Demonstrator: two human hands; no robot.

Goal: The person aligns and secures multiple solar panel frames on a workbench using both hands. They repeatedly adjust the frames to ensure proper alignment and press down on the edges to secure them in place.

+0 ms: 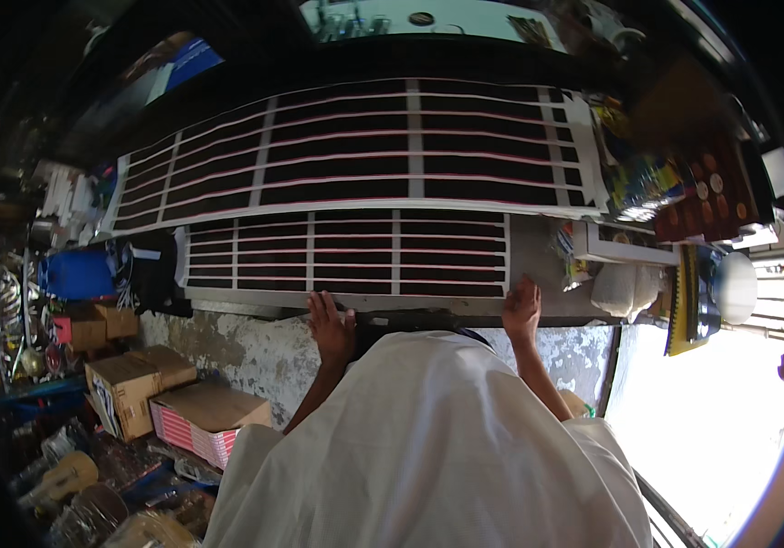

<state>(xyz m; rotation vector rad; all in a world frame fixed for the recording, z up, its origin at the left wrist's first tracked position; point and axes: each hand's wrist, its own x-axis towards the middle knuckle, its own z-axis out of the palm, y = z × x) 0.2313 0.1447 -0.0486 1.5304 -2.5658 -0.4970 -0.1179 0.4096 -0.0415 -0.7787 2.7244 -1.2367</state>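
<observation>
Left hand: (331,331) fingers spread and pointing away from the body, at the front edge of the grey surface (545,258); released, grasping nothing visible.
Right hand: (521,309) fingers close together, pointing forward, just beside the near sheet's right front corner (whether it pinches that corner, cannot tell).
Forearms: both slant inward and forward, one each side of the white garment (428,438).
Near sheet: (352,248) dark with pale strips, flat on the surface between and ahead of the hands.
Far sheet: (337,146) similar, longer, directly beyond.
</observation>
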